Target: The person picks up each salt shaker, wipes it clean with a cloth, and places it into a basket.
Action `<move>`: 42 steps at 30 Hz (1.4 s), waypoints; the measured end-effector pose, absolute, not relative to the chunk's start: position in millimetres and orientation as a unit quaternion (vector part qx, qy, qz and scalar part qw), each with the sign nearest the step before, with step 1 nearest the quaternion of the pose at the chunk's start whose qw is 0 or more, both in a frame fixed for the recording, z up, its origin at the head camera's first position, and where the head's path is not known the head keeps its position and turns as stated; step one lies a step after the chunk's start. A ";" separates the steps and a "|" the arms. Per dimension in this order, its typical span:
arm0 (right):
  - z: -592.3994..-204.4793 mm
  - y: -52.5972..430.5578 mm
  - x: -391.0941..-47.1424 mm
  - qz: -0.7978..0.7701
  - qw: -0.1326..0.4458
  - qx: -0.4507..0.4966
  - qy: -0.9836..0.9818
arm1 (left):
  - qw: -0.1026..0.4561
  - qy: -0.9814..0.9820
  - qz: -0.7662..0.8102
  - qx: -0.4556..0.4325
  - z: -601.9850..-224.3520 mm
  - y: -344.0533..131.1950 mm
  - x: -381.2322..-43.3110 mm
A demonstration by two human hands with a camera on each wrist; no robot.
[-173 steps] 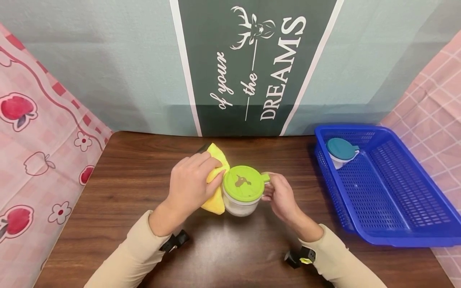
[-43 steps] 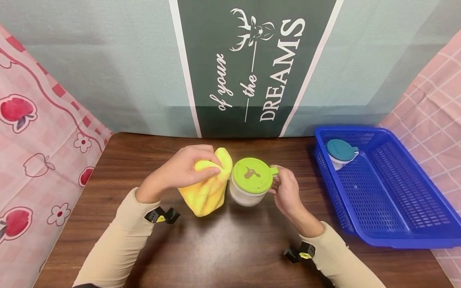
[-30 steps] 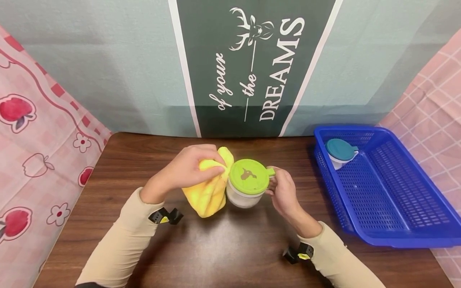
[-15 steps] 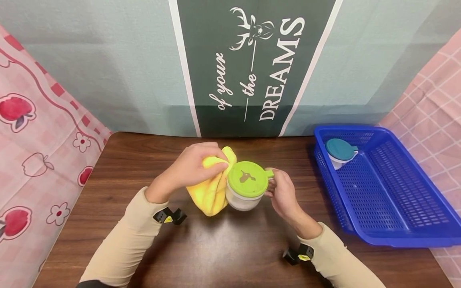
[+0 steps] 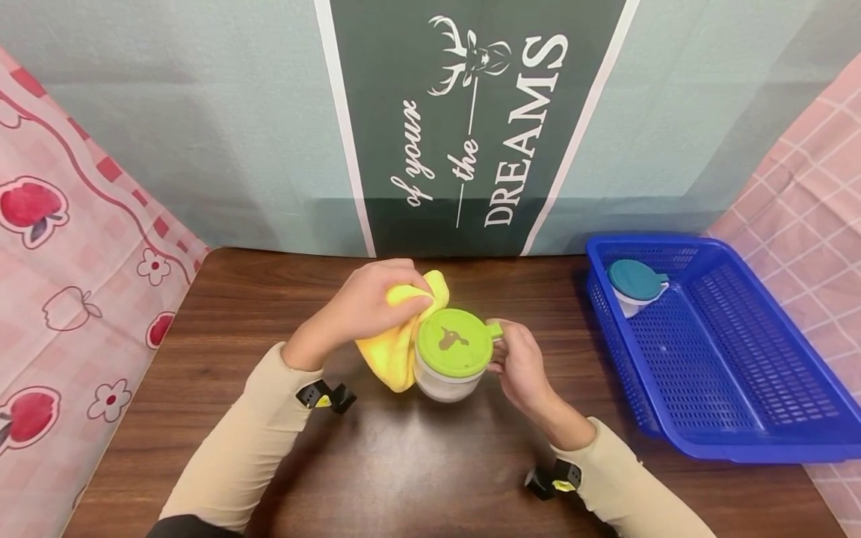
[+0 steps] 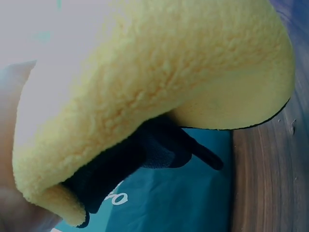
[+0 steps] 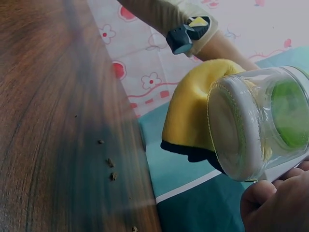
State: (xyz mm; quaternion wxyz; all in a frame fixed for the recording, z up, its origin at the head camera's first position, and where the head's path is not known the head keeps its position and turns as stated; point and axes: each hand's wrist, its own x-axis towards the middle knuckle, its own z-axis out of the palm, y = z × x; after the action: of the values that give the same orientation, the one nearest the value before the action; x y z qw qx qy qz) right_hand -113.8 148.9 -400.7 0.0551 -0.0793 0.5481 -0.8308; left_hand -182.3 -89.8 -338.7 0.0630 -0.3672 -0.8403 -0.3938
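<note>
My left hand (image 5: 368, 302) grips a fluffy yellow cloth (image 5: 392, 359), pressing it against the left side of a clear seasoning jar (image 5: 447, 385). The jar has a bright green lid (image 5: 456, 342) with a brown animal figure on it. On its other side my right hand (image 5: 521, 366) holds the jar by its handle. In the right wrist view the jar's pale base (image 7: 229, 130) shows, clear of the table. The cloth (image 6: 159, 72) fills most of the left wrist view and shows a dark underside; it hides the left fingertips.
A blue plastic basket (image 5: 673, 437) stands at the right of the brown wooden table (image 5: 403, 478). In its far left corner sits a similar jar with a teal lid (image 5: 635, 279). Small brown crumbs (image 7: 112, 176) lie on the tabletop. Fabric hangs behind and at both sides.
Over the last second, the jar has shifted slightly left and nearer the person. The left hand and cloth have moved right and farther in against it. The teal-lidded jar has stayed put.
</note>
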 end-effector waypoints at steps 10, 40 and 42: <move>-402.7 146.8 -113.5 -0.827 0.059 -0.083 0.553 | 0.039 -0.836 -0.399 -0.374 -340.1 -79.3 -192.1; -403.4 139.4 -110.4 -0.812 0.062 -0.072 0.576 | 0.034 -0.845 -0.292 -0.447 -323.2 -43.8 -207.6; -403.4 139.8 -110.8 -0.815 0.060 -0.073 0.571 | 0.050 -0.852 -0.288 -0.435 -322.7 -43.1 -208.4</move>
State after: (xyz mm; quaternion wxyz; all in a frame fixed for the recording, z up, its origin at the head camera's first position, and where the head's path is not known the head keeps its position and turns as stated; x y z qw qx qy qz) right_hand -110.8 139.8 -403.4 0.0598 -0.0734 0.5714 -0.8152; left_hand -208.4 -43.1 -322.7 0.0496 -0.4351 -0.8516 -0.2881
